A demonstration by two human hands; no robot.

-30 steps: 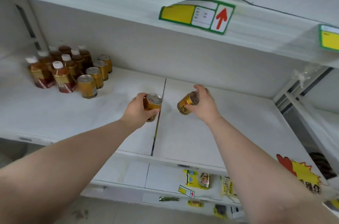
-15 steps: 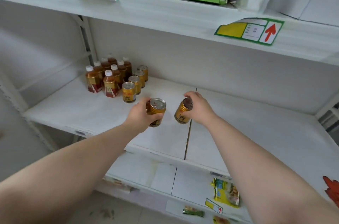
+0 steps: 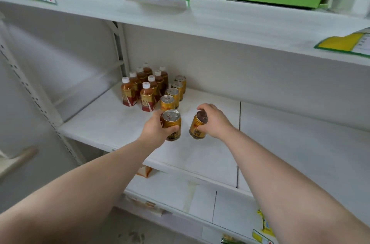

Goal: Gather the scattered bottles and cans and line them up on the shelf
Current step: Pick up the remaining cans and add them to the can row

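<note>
our left hand (image 3: 154, 131) wraps fingers and thumb round the side of a gold can (image 3: 172, 125), upright, just in front of the row of cans (image 3: 173, 93) that stands beside the bottles (image 3: 144, 87) at the back left of the shelf (image 3: 96, 123). our right hand (image 3: 215, 121) curls over the top rim of a second gold can (image 3: 198, 128), tilted, just right of the first. whether either base touches the shelf we cannot tell. we judge these small metal cans stiff, smooth and a little slick, light enough for one hand, though thin walls may dent under a hard squeeze. the mid-body grip seems the surer. the rim hold could let the tilted can swing or slip.
</note>
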